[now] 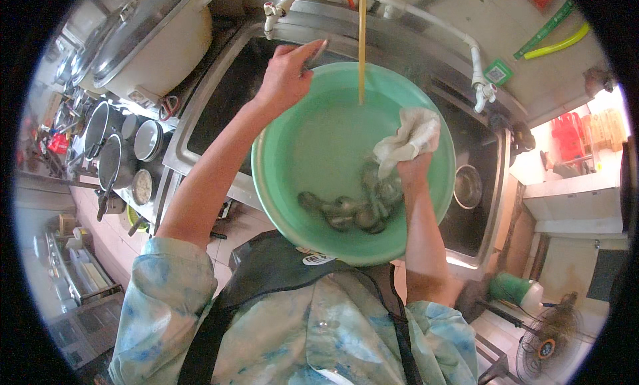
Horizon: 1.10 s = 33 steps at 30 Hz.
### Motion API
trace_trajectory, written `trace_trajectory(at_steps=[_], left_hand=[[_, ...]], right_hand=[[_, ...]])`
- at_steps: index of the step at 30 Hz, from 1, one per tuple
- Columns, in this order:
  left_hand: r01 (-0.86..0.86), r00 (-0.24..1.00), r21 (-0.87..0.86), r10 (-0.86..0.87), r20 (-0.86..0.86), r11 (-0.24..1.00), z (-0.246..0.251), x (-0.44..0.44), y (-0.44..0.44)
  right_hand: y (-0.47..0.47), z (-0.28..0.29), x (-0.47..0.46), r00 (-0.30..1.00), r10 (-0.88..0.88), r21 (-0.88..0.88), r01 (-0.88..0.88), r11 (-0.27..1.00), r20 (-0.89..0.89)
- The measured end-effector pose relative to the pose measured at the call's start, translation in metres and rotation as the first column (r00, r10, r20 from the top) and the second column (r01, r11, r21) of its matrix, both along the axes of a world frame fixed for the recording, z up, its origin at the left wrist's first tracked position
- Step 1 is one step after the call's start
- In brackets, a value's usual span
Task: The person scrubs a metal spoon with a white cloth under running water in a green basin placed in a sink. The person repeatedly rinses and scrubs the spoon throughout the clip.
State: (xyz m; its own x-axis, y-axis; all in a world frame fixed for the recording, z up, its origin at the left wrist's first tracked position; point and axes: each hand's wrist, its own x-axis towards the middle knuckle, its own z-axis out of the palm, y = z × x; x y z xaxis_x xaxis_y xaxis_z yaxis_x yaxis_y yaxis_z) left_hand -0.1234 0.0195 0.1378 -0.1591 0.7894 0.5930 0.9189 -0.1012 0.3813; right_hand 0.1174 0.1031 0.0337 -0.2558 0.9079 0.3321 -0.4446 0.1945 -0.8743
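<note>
A large green plastic basin (264, 185) sits across the sink, with water in it. Under the water at its near side lie several shiny rounded metal utensils (369, 217), perhaps spoons or ladles. My right hand (415, 167) grips a crumpled white cloth (417, 130) over the basin's right side. Above the far left rim is my left hand (289, 78), its fingers closed round a small shiny thing (315, 55), too blurred to name. A thin tan tube (362, 40) hangs down from the top, its lower end at the water.
The stainless steel sink (182, 147) extends on both sides of the basin. A metal bowl (468, 186) lies in its right part. White taps (272, 15) and a pipe (434, 18) run behind. Pots (116, 160), stacked bowls (148, 140) and a big lidded cooker (164, 50) stand left. A fan (546, 348) is at lower right.
</note>
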Motion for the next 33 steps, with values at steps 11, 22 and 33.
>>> trace_trajectory(at_steps=[11, 22, 33], left_hand=[[0.542, 0.628, -0.511, -0.725, -0.282, 0.668, -0.153, 0.136, -0.012], [0.271, 0.889, -0.731, -0.454, -0.060, 0.626, -0.144, 0.100, -0.015], [0.026, 0.980, -0.441, 0.064, 0.187, 0.897, -0.115, 0.056, -0.007]], right_hand=[[-0.006, 0.024, 0.004, 0.951, 0.083, -0.225, -0.155, 0.962, -0.296], [-0.008, 0.024, -0.003, 0.967, 0.041, -0.259, -0.109, 0.960, -0.252], [-0.007, -0.012, -0.002, 0.986, 0.104, -0.548, -0.160, 0.821, -0.132]])
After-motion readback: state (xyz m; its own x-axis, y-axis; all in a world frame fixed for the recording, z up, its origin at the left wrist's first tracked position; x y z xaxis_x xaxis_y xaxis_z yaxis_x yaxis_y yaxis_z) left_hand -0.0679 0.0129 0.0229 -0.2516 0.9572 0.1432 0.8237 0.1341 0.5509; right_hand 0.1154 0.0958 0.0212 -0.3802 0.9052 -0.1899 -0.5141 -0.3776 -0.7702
